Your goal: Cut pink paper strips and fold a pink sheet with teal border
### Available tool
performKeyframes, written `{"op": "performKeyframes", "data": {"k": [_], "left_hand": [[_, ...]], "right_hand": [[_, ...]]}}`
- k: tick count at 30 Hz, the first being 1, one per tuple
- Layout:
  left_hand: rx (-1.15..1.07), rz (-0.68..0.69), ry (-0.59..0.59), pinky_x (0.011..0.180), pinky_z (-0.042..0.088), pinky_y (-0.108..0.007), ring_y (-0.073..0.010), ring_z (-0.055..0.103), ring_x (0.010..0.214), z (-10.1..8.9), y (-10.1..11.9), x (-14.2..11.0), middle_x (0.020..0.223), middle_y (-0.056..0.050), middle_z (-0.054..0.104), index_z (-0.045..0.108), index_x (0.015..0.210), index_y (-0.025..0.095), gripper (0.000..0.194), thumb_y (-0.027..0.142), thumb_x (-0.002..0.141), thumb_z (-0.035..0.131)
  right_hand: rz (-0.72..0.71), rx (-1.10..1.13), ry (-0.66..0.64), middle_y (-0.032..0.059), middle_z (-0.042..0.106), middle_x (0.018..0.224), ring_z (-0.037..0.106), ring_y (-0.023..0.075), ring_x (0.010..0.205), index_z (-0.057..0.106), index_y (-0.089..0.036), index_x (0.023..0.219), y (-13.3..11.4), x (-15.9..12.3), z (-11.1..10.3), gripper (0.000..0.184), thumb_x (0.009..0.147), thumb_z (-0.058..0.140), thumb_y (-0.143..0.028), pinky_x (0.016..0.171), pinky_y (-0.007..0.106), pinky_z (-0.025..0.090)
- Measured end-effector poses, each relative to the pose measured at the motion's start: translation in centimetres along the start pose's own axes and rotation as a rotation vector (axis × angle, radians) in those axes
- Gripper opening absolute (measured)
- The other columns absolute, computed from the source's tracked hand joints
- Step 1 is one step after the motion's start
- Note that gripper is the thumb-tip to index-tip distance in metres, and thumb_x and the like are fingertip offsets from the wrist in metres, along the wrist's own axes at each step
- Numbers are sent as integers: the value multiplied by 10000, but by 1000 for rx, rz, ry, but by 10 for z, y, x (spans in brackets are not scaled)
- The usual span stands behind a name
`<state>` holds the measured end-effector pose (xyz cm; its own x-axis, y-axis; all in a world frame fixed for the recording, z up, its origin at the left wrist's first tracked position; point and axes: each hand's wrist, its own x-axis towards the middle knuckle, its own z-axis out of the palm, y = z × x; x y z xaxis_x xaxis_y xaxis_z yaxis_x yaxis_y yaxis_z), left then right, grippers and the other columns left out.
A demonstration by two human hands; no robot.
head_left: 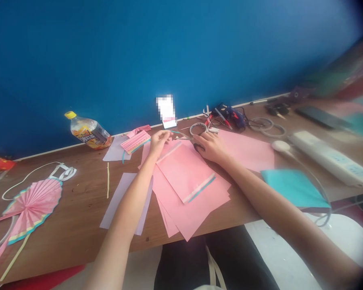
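Note:
Both my arms reach forward over a stack of pink paper sheets [189, 189] on the wooden table [75, 217]. My left hand [158, 141] is closed in a pinch on a thin strip at the far edge of the top pink sheet [184, 169], which has a white and blue band along one side. My right hand [210, 147] rests on the paper with fingers curled around dark scissor handles [198, 147]. A clear tape roll [198, 128] lies just beyond the hands.
A tilted drink bottle [89, 131] lies at the wall on the left. A folded pink paper fan [33, 207] sits at the left edge. A teal sheet [293, 187], a white power strip [332, 157], a glue gun and tools [230, 114] lie to the right.

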<state>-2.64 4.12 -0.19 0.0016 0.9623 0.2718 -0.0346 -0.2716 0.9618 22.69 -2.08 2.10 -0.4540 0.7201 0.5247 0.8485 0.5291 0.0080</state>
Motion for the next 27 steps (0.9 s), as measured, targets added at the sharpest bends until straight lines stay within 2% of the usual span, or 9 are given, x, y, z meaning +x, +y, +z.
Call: {"op": "performKeyframes", "data": {"k": [2, 7, 9, 13, 15, 20, 22, 27], "left_hand": [[27, -6, -15, 621, 492, -248, -113, 605, 668, -1, 1, 1, 912, -79, 717, 667, 912, 160, 316, 417, 730, 693], [56, 5, -7, 627, 497, -257, -119, 609, 623, -1, -4, 5, 713, -45, 676, 657, 854, 143, 200, 319, 760, 651], [42, 0, 6, 595, 476, -240, -108, 586, 587, -1, -7, 6, 657, -22, 637, 639, 842, 151, 193, 336, 795, 613], [94, 28, 1, 582, 448, -231, -101, 552, 569, 1, -4, 5, 628, -13, 606, 633, 846, 161, 304, 455, 851, 557], [131, 44, -63, 635, 463, -240, -115, 587, 643, 2, 2, 3, 696, -36, 646, 658, 862, 158, 337, 484, 841, 578], [127, 3, -345, 662, 456, -256, -139, 617, 736, 7, 17, -5, 882, -85, 709, 699, 914, 154, 384, 505, 854, 557], [138, 3, -379, 674, 455, -259, -139, 618, 737, 9, 19, -8, 864, -76, 712, 688, 902, 157, 345, 480, 839, 586], [178, 6, -354, 698, 457, -268, -131, 606, 704, 10, 16, -8, 766, -42, 681, 651, 789, 157, 286, 443, 792, 637]], "right_hand": [[-4, 2, -4, 123, 603, 1022, 514, 267, 946, 559, -175, 1293, 0, 0, 0, 431, 872, 497, -243, 825, 363, 365], [-4, 8, -15, 121, 600, 1047, 511, 268, 969, 526, -175, 1334, 0, -1, 1, 468, 872, 497, -238, 826, 360, 366], [1, 12, -18, 120, 599, 1048, 511, 267, 970, 535, -178, 1322, 1, -1, 1, 457, 871, 502, -239, 831, 361, 367], [4, 20, -10, 120, 600, 1031, 510, 267, 959, 561, -178, 1287, 0, 0, 2, 427, 870, 507, -254, 829, 363, 369], [-2, 20, -6, 119, 600, 1026, 510, 265, 954, 560, -180, 1290, 0, 0, 2, 426, 873, 501, -251, 825, 360, 367], [-3, 16, -10, 123, 598, 1023, 503, 270, 959, 540, -173, 1312, 1, -1, 0, 440, 879, 492, -235, 834, 363, 356], [-7, 14, -13, 123, 598, 1030, 501, 269, 961, 538, -169, 1316, 1, -1, 0, 441, 881, 490, -229, 839, 363, 349], [-43, -17, -23, 115, 608, 1030, 497, 264, 962, 542, -176, 1313, -1, -1, -1, 429, 892, 491, -235, 819, 362, 326]]}}
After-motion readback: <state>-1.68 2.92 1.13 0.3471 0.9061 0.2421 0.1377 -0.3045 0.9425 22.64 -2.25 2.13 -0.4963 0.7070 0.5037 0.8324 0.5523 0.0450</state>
